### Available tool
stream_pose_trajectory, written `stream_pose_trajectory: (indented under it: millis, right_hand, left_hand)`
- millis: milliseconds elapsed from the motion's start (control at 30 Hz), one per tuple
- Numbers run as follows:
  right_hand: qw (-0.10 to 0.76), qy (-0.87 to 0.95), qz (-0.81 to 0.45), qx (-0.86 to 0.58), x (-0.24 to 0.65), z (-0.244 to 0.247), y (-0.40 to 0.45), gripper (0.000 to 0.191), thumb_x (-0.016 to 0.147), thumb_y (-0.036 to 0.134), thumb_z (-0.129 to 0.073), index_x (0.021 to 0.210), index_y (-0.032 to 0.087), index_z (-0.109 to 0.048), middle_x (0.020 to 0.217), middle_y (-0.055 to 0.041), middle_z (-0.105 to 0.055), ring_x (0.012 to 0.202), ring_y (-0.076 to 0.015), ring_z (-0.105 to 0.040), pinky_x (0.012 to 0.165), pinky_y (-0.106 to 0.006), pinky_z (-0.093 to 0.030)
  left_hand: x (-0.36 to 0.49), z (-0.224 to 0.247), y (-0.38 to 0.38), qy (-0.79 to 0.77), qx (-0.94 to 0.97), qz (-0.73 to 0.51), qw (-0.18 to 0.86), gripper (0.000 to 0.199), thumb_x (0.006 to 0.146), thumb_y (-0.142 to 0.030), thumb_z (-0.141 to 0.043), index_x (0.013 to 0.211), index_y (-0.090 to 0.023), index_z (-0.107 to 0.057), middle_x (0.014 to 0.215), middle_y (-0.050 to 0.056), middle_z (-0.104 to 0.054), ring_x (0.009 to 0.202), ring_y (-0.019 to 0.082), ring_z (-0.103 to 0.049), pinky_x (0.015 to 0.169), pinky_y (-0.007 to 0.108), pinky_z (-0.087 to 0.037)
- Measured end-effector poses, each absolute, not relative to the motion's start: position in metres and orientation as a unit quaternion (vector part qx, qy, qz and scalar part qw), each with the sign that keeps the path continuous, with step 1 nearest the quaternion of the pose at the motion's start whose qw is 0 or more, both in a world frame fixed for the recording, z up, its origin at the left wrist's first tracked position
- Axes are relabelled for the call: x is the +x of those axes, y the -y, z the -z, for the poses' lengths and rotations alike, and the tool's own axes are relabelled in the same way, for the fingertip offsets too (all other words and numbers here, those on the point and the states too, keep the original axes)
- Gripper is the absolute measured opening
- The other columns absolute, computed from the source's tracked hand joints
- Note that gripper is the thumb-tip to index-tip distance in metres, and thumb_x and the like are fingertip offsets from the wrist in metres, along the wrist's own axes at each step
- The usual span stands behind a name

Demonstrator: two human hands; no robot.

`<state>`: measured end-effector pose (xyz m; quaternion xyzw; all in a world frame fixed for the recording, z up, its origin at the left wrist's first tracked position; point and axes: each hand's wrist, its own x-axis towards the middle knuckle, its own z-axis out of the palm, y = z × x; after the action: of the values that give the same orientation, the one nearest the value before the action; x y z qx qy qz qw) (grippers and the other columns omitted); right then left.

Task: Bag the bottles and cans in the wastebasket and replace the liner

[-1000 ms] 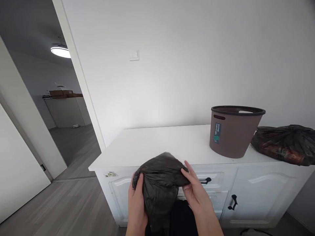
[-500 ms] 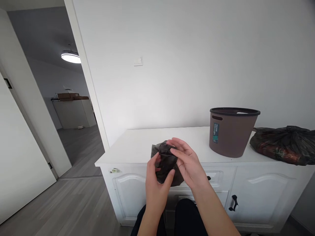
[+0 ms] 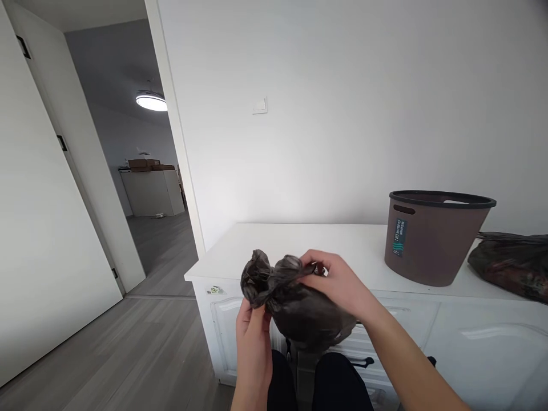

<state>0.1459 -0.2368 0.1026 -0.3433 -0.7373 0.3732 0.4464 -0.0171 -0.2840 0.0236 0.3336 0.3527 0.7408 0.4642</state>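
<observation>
A crumpled dark plastic garbage bag [image 3: 310, 317] hangs between my two hands, in front of the cabinet's front edge. My left hand [image 3: 253, 337] grips its bunched end from below, with the thumb pressed against the plastic. On the other side, my right hand [image 3: 331, 279] pinches the bag's upper edge between thumb and fingers. Part of the bag sticks up above my left hand as a puffed tuft, while its wider body sags below my right hand. The fingertips of both hands are partly hidden by the plastic.
A brown garbage bin [image 3: 432, 245] with a black rim stands on the white cabinet [image 3: 342, 242], to the right. Beside it lies a filled, dark see-through bag [image 3: 514, 265]. To the left, a white door [image 3: 47, 228] stands open onto another room.
The compact dark bundle has been loosened into a larger, sagging bag. My hands have shifted their grips on it, and my view has turned slightly left.
</observation>
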Motion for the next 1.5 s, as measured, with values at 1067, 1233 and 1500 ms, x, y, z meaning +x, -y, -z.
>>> stream_pose_trajectory:
  millis: [1067,1233,1500]
  right_hand:
    - [0.342,0.701,-0.581,-0.233,0.206,-0.162,0.184,0.058,0.062,0.038,-0.084,0.112,0.022,-0.061,0.083,-0.0011,-0.066,0.071,-0.0136,-0.061,0.062,-0.024,-0.047]
    - [0.336,0.793,-0.38,-0.338,0.227,-0.18,0.166,0.037,0.068,0.05,-0.078,0.082,0.018,-0.066,0.061,0.0035,-0.051,0.058,-0.0103,-0.047,0.055,-0.026,-0.035]
    - [0.433,0.802,-0.255,-0.322,0.211,-0.182,0.146,0.026,0.083,0.045,-0.062,0.082,0.019,-0.058,0.067,0.0001,-0.059,0.06,-0.0126,-0.052,0.056,-0.026,-0.036]
  left_hand:
    - [-0.065,-0.131,0.227,-0.477,0.771,-0.286,0.31,0.038,0.082,-0.053,-0.06,0.069,-0.017,-0.06,0.065,-0.001,-0.053,0.059,0.014,-0.049,0.053,0.025,-0.038]
    - [-0.086,-0.174,0.214,-0.497,0.791,-0.283,0.218,0.039,0.086,-0.052,-0.053,0.067,-0.019,-0.058,0.063,-0.001,-0.049,0.056,0.013,-0.045,0.053,0.025,-0.036]
    - [-0.027,-0.17,0.239,-0.494,0.703,-0.48,-0.179,0.029,0.089,-0.039,-0.049,0.111,-0.023,-0.058,0.119,0.011,-0.054,0.115,0.029,-0.049,0.092,0.043,-0.044]
